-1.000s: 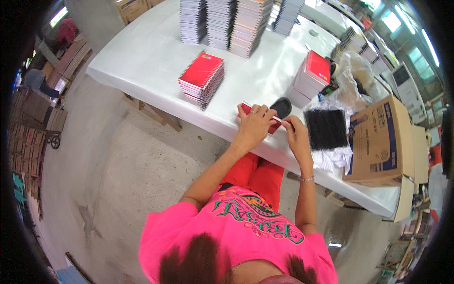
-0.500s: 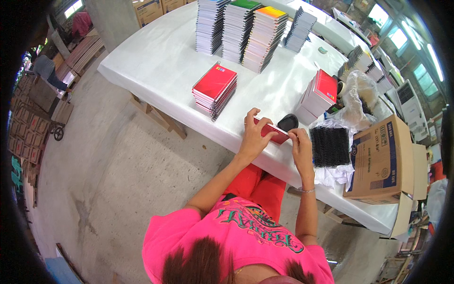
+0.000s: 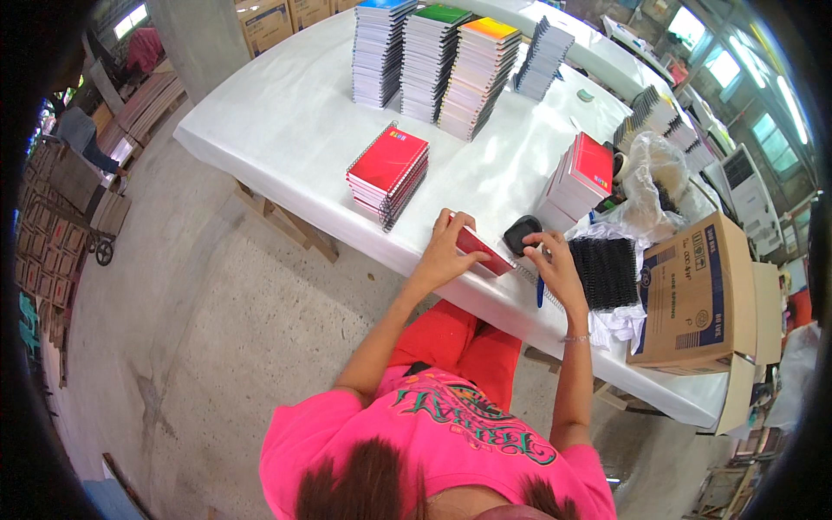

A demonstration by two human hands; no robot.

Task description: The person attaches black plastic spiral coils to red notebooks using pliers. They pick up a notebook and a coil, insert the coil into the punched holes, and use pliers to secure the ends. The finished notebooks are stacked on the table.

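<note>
My left hand (image 3: 442, 264) grips a red notebook (image 3: 487, 253) on its edge near the table's front, thumb on the near side and fingers over the top. A wire spiral (image 3: 525, 274) sticks out past the notebook's right end. Beside that end, my right hand (image 3: 555, 264) is closed with its fingers bent. A slim blue handle (image 3: 540, 292) shows below its fingers; the rest of that tool is hidden by the hand. Just beyond the notebook sits a small black rounded dish-like object (image 3: 523, 234).
Spiral-bound red notebooks (image 3: 390, 165) are stacked left; red-covered stacks (image 3: 576, 178) stand right. Tall notebook piles (image 3: 477, 82) line the back. Black wire spirals (image 3: 604, 273) lie on white wrapping, beside a cardboard box (image 3: 689, 299) and a clear plastic bag (image 3: 654, 178).
My right hand has drawn back from the notebook's end, and a blue handle now shows under it. The notebook has tilted down to the right, with spiral wire showing at its end.
</note>
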